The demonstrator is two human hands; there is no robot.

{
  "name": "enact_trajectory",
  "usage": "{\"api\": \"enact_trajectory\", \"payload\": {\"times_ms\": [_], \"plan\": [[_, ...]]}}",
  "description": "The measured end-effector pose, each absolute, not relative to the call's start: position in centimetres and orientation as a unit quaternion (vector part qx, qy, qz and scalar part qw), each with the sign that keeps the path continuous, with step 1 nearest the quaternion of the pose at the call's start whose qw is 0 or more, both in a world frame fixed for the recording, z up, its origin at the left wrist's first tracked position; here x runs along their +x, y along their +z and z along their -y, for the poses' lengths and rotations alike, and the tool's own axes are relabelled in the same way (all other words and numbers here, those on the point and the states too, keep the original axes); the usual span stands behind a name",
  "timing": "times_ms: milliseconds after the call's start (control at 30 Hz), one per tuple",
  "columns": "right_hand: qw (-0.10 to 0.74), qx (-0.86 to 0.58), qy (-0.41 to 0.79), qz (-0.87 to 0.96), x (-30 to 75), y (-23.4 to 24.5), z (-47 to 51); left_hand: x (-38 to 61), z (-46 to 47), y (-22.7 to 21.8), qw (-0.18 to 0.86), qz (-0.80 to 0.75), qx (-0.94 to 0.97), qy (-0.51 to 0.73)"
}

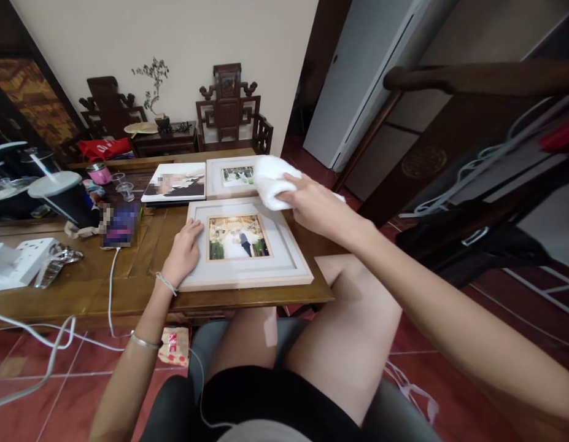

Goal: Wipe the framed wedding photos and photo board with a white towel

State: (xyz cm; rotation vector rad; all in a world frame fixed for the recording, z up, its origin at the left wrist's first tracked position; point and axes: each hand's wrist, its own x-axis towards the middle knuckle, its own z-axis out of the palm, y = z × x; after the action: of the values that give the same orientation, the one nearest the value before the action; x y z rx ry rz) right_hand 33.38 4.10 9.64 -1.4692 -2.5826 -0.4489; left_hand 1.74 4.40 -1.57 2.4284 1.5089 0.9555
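Note:
A light wooden picture frame [247, 283] with a wide white mat and a wedding photo lies flat near the table's front right corner. My left hand [185, 247] rests on its left edge, the fingers stretched out and nothing held. In my right hand [312, 202] is a bunched white cloth [272, 181], over the far right corner of the frame; I cannot tell whether the cloth touches it. Behind lies a second, smaller picture frame [215, 178], partly covered by the cloth. Left of that one sits a white-edged photo panel [174, 183].
On the wooden table [141, 282] stand a dark cup with a straw [63, 196], a phone [121, 225] on a white cable, a white power strip [24, 264] and small clear cups [126, 190]. A carved chair [229, 104] stands behind; a wooden chair back [431, 135] rises at right.

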Motion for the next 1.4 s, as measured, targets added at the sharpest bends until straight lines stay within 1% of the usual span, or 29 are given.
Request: {"api": "enact_trajectory", "payload": {"times_ms": [67, 200, 300, 433, 533, 633, 733, 800, 900, 967, 1100, 1267, 1400], "plan": [[0.054, -0.461, -0.169, 0.869, 32.4, 8.2, -6.5, 1.6, -4.4, -1.5, 0.059, -0.503, 0.802, 0.318], [-0.012, -0.438, -0.137, 0.888, 30.9, 5.4, -8.4, 1.6, -4.5, -1.5, 0.052, -0.506, 0.806, 0.303], [-0.027, -0.427, -0.118, 0.896, 31.0, 5.1, -6.5, 1.6, -4.7, -1.6, 0.053, -0.507, 0.808, 0.296], [-0.041, -0.422, -0.074, 0.903, 32.0, 6.2, -1.1, 1.7, -4.9, -1.6, 0.046, -0.51, 0.809, 0.289], [-0.039, -0.405, -0.035, 0.913, 32.6, 6.8, 2.8, 1.8, -4.9, -1.4, 0.034, -0.513, 0.81, 0.281], [-0.033, -0.415, -0.013, 0.909, 32.6, 6.9, 4.4, 2.0, -4.9, -1.2, 0.027, -0.512, 0.813, 0.275], [-0.025, -0.462, -0.01, 0.886, 32.1, 6.6, 2.4, 1.9, -5.0, -1.1, 0.026, -0.508, 0.817, 0.271], [-0.016, -0.483, -0.031, 0.875, 31.7, 6.4, -0.3, 1.9, -5.0, -1.2, 0.028, -0.504, 0.818, 0.275], [-0.009, -0.486, -0.067, 0.871, 31.2, 6.3, -3.8, 1.9, -4.9, -1.3, 0.028, -0.508, 0.812, 0.287], [-0.017, -0.473, -0.075, 0.877, 31.0, 6.3, -4.5, 2.0, -4.8, -1.4, 0.026, -0.516, 0.804, 0.294], [-0.035, -0.445, -0.047, 0.894, 31.5, 6.5, -0.8, 2.1, -4.7, -1.5, 0.024, -0.517, 0.801, 0.3], [-0.021, -0.423, -0.009, 0.906, 32.9, 7.0, 5.3, 2.1, -4.9, -1.6, 0.033, -0.513, 0.799, 0.31], [-0.03, -0.42, 0.02, 0.907, 31.7, 7.7, 5.8, 2.3, -4.8, -1.5, 0.031, -0.52, 0.795, 0.312]]}}
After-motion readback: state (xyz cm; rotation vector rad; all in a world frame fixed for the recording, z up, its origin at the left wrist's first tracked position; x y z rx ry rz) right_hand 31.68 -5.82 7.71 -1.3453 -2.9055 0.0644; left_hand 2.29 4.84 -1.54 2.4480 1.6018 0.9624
